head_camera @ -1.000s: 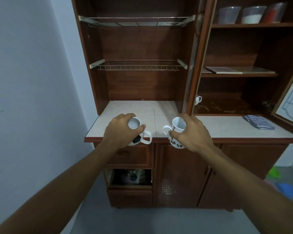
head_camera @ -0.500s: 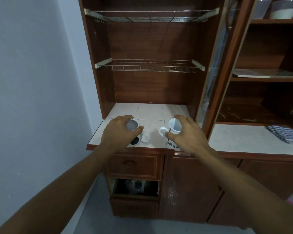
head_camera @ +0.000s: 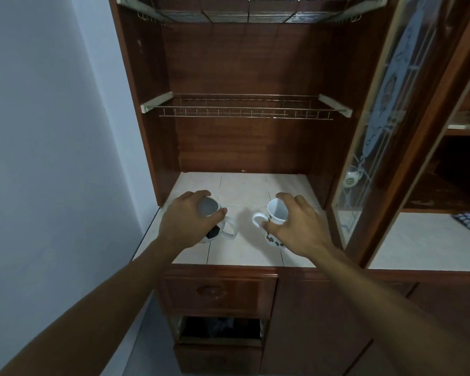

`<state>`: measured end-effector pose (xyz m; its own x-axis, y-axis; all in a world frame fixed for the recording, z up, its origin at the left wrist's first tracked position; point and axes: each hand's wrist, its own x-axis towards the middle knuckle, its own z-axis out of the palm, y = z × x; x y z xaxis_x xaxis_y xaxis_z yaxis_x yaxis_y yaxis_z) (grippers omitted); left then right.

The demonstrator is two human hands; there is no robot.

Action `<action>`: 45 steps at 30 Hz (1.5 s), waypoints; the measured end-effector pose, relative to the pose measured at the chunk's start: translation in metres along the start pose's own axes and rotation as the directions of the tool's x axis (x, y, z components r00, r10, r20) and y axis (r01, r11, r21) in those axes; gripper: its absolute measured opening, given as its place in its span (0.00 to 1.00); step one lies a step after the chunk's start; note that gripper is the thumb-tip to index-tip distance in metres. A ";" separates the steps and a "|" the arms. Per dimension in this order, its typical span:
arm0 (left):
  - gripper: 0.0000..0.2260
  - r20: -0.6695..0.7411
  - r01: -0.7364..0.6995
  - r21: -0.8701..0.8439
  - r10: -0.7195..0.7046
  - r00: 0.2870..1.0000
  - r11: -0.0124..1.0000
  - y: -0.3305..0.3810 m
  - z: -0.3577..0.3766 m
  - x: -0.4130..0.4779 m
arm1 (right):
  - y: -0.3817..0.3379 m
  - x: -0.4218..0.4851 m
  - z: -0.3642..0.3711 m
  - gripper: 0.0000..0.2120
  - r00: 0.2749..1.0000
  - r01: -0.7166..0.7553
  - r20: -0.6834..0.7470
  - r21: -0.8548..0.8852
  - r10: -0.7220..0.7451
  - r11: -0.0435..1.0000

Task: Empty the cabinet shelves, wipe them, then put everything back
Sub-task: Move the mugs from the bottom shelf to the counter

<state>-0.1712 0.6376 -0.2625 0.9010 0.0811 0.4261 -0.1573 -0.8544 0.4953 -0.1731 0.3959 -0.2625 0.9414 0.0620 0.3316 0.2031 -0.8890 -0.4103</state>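
Head view puts both your hands on mugs standing on the tiled counter (head_camera: pixel 242 191) of the cabinet, under the wire rack (head_camera: pixel 244 109). Your left hand (head_camera: pixel 185 223) curls over the football-patterned mug (head_camera: pixel 208 207) - thumb against its rim. Your right hand (head_camera: pixel 299 229) arches spread fingers round the bean-patterned mug (head_camera: pixel 277 213) - handles face each other.

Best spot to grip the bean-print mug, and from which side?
The rim, from above and the right: the bean-print mug stands upright, mouth open, and its handle points left toward the football mug, away from the right hand.
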 end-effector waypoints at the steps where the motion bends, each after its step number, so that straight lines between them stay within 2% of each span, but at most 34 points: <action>1: 0.27 0.008 -0.005 0.006 0.005 1.000 1.000 -0.006 0.002 0.008 | -0.001 0.005 0.005 0.34 1.000 -0.009 -0.003 0.006 0.009 1.000; 13: 0.28 0.052 -0.031 -0.023 0.033 0.998 0.999 -0.056 0.033 0.091 | 0.002 0.078 0.050 0.37 0.994 -0.111 -0.012 0.023 0.112 0.993; 16: 0.30 0.035 -0.040 -0.009 0.040 0.999 0.999 -0.065 0.047 0.111 | 0.008 0.102 0.062 0.36 0.992 -0.121 -0.017 0.018 0.121 0.992; 20: 0.29 0.031 -0.029 -0.022 0.030 0.999 0.999 -0.079 0.068 0.138 | 0.018 0.135 0.082 0.35 0.990 -0.133 -0.042 0.057 0.136 0.989; 24: 0.31 0.014 -0.048 0.013 0.048 0.999 0.999 -0.092 0.086 0.162 | 0.024 0.165 0.101 0.35 0.989 -0.127 -0.063 0.073 0.132 0.989; 27: 0.29 0.034 -0.004 0.041 0.003 0.999 0.999 -0.104 0.096 0.180 | 0.026 0.185 0.111 0.35 0.988 -0.139 -0.052 0.090 0.144 0.986; 34: 0.27 0.059 -0.092 0.154 0.083 0.995 0.984 -0.123 0.112 0.219 | 0.028 0.228 0.136 0.33 0.987 -0.158 -0.011 0.114 0.160 0.981; 36: 0.25 0.214 -0.106 0.070 0.089 0.973 0.992 -0.128 0.115 0.229 | 0.028 0.239 0.145 0.33 0.985 -0.171 0.004 0.106 0.171 0.980; 37: 0.24 0.221 -0.214 0.166 0.175 0.959 0.963 -0.145 0.125 0.236 | 0.028 0.244 0.150 0.33 0.984 -0.180 0.012 0.103 0.180 0.978; 38: 0.24 0.225 -0.232 0.159 0.193 0.955 0.960 -0.150 0.127 0.242 | 0.028 0.250 0.154 0.33 0.982 -0.191 0.021 0.100 0.190 0.976; 39: 0.24 0.247 -0.187 0.157 0.144 0.958 0.970 -0.147 0.126 0.248 | 0.028 0.256 0.159 0.33 0.980 -0.201 0.026 0.096 0.199 0.975; 40: 0.25 0.149 -0.164 0.164 0.140 0.979 0.973 -0.146 0.124 0.254 | 0.027 0.262 0.163 0.33 0.978 -0.209 0.030 0.089 0.207 0.974; 42: 0.25 0.078 -0.125 0.126 0.116 0.990 0.984 -0.156 0.139 0.261 | 0.027 0.273 0.169 0.34 0.977 -0.213 0.036 0.073 0.211 0.974; 45: 0.23 0.115 -0.134 0.155 0.117 0.986 0.979 -0.177 0.154 0.274 | 0.026 0.286 0.180 0.34 0.974 -0.219 0.068 0.067 0.215 0.973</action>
<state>0.1658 0.7324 -0.3500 0.9168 -0.0790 0.3914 -0.2123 -0.9267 0.3102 0.1503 0.4723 -0.3311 0.9792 -0.0996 0.1767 0.0091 -0.8486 -0.5289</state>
